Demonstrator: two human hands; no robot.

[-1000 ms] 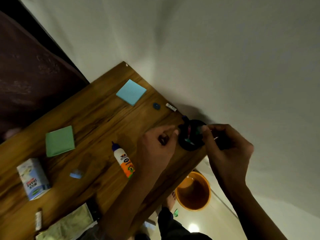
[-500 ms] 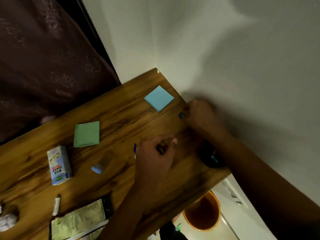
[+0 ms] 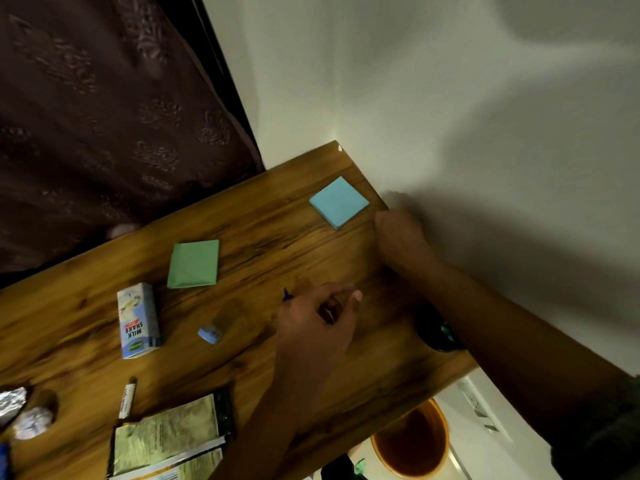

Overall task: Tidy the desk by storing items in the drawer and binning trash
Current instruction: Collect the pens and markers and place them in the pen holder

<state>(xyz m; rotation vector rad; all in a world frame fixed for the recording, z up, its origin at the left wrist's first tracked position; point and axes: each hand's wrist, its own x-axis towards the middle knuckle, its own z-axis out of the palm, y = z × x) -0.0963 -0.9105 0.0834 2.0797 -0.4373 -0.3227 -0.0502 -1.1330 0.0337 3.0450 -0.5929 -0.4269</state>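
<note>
Right hand (image 3: 398, 237) reaching just beside the blue notepad (image 3: 340, 201), fingers curled under, contents hidden: cannot tell. Left hand (image 3: 320, 318) nearer than the notepad, pinching something small and dark. Risk: right forearm sweeping the dark cup (image 3: 434, 329) off the desk (image 3: 277, 237) edge.

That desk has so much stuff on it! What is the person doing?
A person is tidying a wooden desk. Their right hand reaches to the far edge by the wall, beside the blue sticky notes; whether it holds anything cannot be seen. Their left hand hovers mid-desk, fingers curled round something small and dark. A green notepad, a milkshake carton, foil scraps and wrappers lie on the desk. An orange bin waits on the floor below.
</note>
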